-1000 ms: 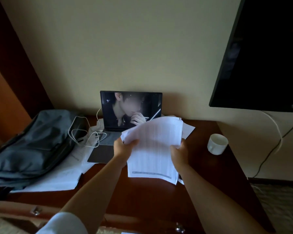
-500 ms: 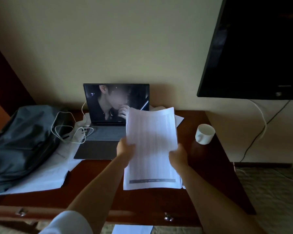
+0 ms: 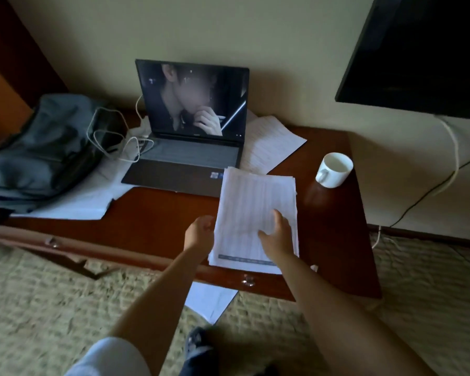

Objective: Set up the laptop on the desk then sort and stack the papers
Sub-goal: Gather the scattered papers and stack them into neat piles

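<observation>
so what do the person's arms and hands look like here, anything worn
Both forearms are bare, with no watch, rings or gloves visible on the left hand or right hand. A pale, light-blue short sleeve shows on the left upper arm; the right arm's sleeve is out of view.
</observation>
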